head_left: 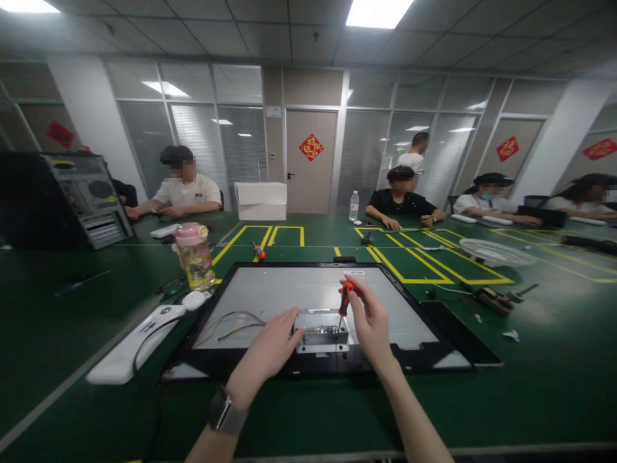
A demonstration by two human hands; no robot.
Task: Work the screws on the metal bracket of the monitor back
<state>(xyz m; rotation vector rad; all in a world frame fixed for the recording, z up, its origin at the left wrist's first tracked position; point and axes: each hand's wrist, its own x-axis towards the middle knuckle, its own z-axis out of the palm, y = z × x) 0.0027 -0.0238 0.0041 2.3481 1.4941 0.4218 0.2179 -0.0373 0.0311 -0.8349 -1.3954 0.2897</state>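
Note:
A flat display panel (284, 283) with a grey back and black frame lies on the green table before me. On its lower middle sits a metal bracket (322, 348) with a hinge-like mechanism. My right hand (373, 321) grips an orange and black screwdriver (345, 298) by its handle, shaft pointing down at the bracket's right side. My left hand (270, 344), fingers forward and thumb beside them, holds the bracket's left edge. Thin wires (231, 316) lie on the panel left of that hand. The screwdriver's tip and any screw under it are too small to make out.
Left of the panel are a white power bank (135, 344) with a cable and a pink-lidded bottle (193, 257). A black phone-like slab (460, 331) and a tool (501, 298) lie to the right. An open computer case (67, 199) stands far left. Several people sit across the table.

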